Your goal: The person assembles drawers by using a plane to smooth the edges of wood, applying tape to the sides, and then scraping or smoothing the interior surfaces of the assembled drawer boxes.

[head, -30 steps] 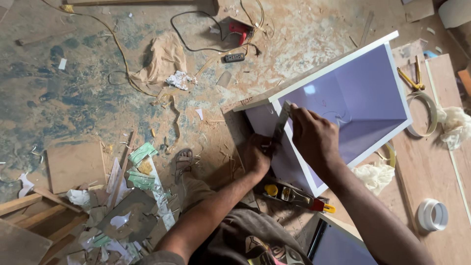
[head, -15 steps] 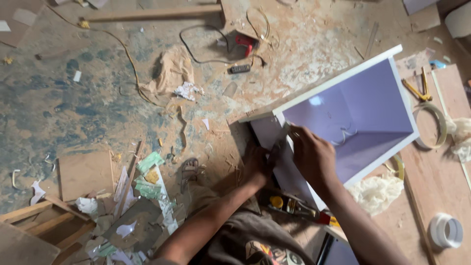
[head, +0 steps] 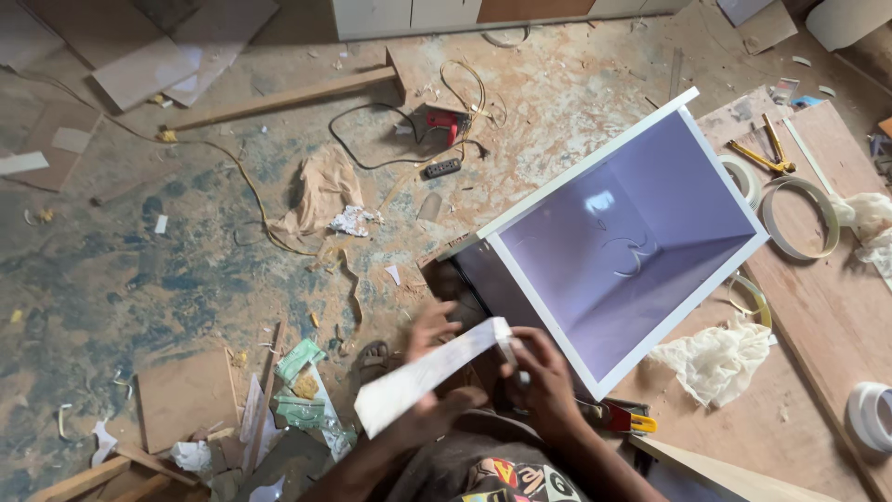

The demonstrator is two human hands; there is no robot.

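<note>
White and thin, the strip of edge banding [head: 429,374] runs slantwise between both hands, low in the head view and just in front of the open white box [head: 624,244]. The right hand [head: 542,383] has its fingertips [head: 517,358] pinched shut on the strip's upper end, close beside the box's near corner. The left hand [head: 435,327] sits behind the strip's middle; its fingers curl against the back of the band, though whether they truly clamp it or merely steady it I cannot tell, since the strip hides them.

The band looks light and flexible, more like stiff tape than wood: it would likely bow or twist if held only at one end, and a sharp fold could crease it. A hold at two spread points, flat faces between finger and thumb, seems the safest hold; its smooth face may slip under a loose pinch.

Beyond the right fingers a red-and-yellow tool [head: 621,417] lies on the plywood board [head: 818,307], with a crumpled rag [head: 717,359] farther out. Past the left fingers, offcuts and torn paper litter the dusty floor [head: 139,270].
</note>
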